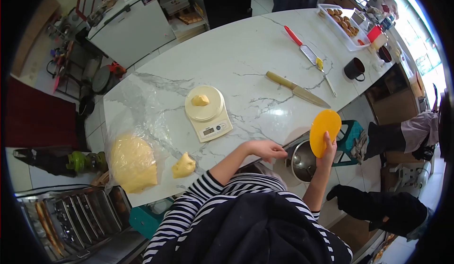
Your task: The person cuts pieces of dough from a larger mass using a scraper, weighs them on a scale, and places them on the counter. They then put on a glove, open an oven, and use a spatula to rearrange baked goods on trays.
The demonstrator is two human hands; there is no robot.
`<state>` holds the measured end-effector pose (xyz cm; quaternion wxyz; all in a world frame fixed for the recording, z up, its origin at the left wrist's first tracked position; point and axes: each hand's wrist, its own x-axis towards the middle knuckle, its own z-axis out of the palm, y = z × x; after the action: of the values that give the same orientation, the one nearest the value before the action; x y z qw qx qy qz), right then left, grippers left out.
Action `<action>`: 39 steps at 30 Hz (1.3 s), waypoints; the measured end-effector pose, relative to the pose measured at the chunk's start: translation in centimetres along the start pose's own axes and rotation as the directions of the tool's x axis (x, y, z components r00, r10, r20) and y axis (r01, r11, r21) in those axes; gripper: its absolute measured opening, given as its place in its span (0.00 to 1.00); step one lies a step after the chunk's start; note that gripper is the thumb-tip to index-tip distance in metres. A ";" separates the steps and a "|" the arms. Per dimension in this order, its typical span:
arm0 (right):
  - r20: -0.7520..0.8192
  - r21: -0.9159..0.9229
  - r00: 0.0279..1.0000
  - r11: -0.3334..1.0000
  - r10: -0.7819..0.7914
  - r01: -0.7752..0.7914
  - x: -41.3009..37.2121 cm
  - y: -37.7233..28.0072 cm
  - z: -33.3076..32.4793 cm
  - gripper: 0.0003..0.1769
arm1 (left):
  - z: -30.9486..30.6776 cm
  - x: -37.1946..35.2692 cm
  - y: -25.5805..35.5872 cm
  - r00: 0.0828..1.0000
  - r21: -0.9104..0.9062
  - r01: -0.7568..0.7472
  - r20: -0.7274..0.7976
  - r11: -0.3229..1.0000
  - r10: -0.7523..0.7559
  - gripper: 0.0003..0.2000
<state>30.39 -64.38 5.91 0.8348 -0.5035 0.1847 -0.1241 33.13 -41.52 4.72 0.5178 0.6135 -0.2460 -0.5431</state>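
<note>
My right hand [327,149] grips a yellow plastic dough scraper [323,130], held up past the table's front edge. Below and beside it is a shiny metal bowl [302,162]. Near the table's front edge, my left hand [267,149] hovers with loosely bent fingers and nothing visible in them. A small piece of dough [200,100] sits on the cream digital kitchen scale [208,117]; its display is too small to read. A torn dough piece [184,165] lies near my left forearm. Further left, a large slab of dough [134,164] is partly covered by clear plastic sheet [137,103].
A knife [298,90] and a red-handled grater [302,45] lie on the marble table [227,42]. A dark mug [354,69] and a plastic box [349,39] of baked pieces stand far right. Green stools [347,141] are below; other people stand nearby.
</note>
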 end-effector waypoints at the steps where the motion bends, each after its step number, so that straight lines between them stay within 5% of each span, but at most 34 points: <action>1: 0.032 0.006 0.999 1.000 -0.001 0.001 -0.1 -0.2 0.0 0.17 | -0.7 -0.5 -0.4 0.997 -0.031 0.054 -0.051 0.998 -0.055 0.30; 3: 0.062 0.001 0.997 0.999 0.048 -0.048 -0.5 0.9 0.6 0.17 | -1.1 -1.5 -0.9 0.990 -0.056 0.105 -0.093 0.993 -0.110 0.28; 5: 0.135 0.032 0.981 0.989 0.138 -0.144 -1.3 2.7 2.4 0.18 | 0.1 -2.3 -1.4 0.943 -0.135 -0.222 -0.281 0.966 0.177 0.26; 6: 0.168 0.063 0.970 0.981 0.173 -0.186 -1.8 3.8 3.6 0.18 | 0.7 -2.3 -1.6 0.944 -0.134 -0.221 -0.278 0.966 0.177 0.26; 8: 0.249 0.077 0.920 0.941 0.303 -0.331 -3.0 6.0 5.4 0.18 | 2.1 -2.2 -2.1 0.801 -0.224 -0.418 -0.548 0.880 0.241 0.25; 10: 0.266 0.094 0.866 0.883 0.423 -0.460 -4.0 7.0 7.5 0.19 | 3.2 -2.9 -3.4 0.767 -0.268 -0.470 -0.596 0.841 0.238 0.19; 12: 0.351 -0.042 0.858 0.921 0.376 -0.387 -4.0 7.8 9.0 0.19 | 3.8 -4.1 -4.4 0.608 -0.349 -0.625 -0.778 0.699 0.155 0.14; 14: 0.438 -0.172 0.831 0.939 0.344 -0.299 -3.5 8.1 10.2 0.19 | 3.9 -5.1 -5.7 0.548 -0.340 -0.626 -0.832 0.702 0.085 0.13; 17: 0.641 -0.571 0.624 0.821 0.446 0.000 0.4 9.1 10.9 0.24 | 4.3 -6.8 -6.4 0.391 -0.286 -0.651 -0.920 0.703 -0.013 0.11; 19: 0.554 -0.748 0.818 0.525 0.157 0.406 5.7 9.3 11.3 0.26 | 4.4 -8.3 -6.3 0.266 -0.226 -0.677 -0.963 0.700 -0.054 0.10; 20: 0.569 -0.772 0.804 0.224 -0.172 0.594 7.7 8.5 11.7 0.28 | 4.5 -9.2 -6.3 0.259 -0.223 -0.680 -0.964 0.698 -0.056 0.10; 21: 0.568 -0.813 0.764 -0.065 -0.306 0.578 9.7 8.1 11.9 0.30 | 4.7 -9.9 -6.3 0.182 -0.183 -0.697 -0.980 0.693 -0.075 0.10; 27: 0.618 -0.781 0.781 -0.188 -0.094 0.595 18.1 8.2 11.0 0.22 | 6.2 -14.1 -7.6 -0.155 -0.025 -0.722 -0.968 0.691 -0.197 0.08; 30: 0.595 -0.804 0.776 -0.136 -0.209 0.579 21.4 8.0 10.7 0.18 | 7.1 -15.7 -8.5 -0.290 0.024 -0.697 -0.924 0.717 -0.251 0.08; 32: 0.535 -0.842 0.818 -0.216 -0.210 0.495 23.5 8.0 11.2 0.22 | 7.4 -16.6 -8.6 -0.398 0.101 -0.713 -0.873 0.694 -0.281 0.08; 34: 0.437 -0.894 0.739 -0.342 -0.513 0.291 23.3 9.3 12.8 0.26 | 7.4 -17.4 -9.2 -0.419 0.131 -0.730 -0.861 0.670 -0.288 0.09; 35: 0.457 -0.885 0.734 -0.339 -0.502 0.320 22.8 10.2 13.9 0.26 | 6.7 -17.4 -9.2 -0.427 0.195 -0.769 -0.865 0.608 -0.262 0.10; 37: 0.559 -0.765 0.694 0.040 -0.454 0.643 19.3 11.8 16.6 0.29 | 5.1 -17.3 -10.1 -0.376 0.252 -0.861 -0.900 0.441 -0.219 0.12; 39: 0.627 -0.681 0.777 0.441 -0.062 0.584 12.0 13.9 19.1 0.24 | 2.7 -16.3 -12.0 -0.287 0.228 -0.899 -0.952 0.373 -0.109 0.13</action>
<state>49.71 -47.53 -0.47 0.4511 -0.8841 -0.1144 -0.0428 22.76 -24.28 0.94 0.8662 0.3641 0.1802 0.2911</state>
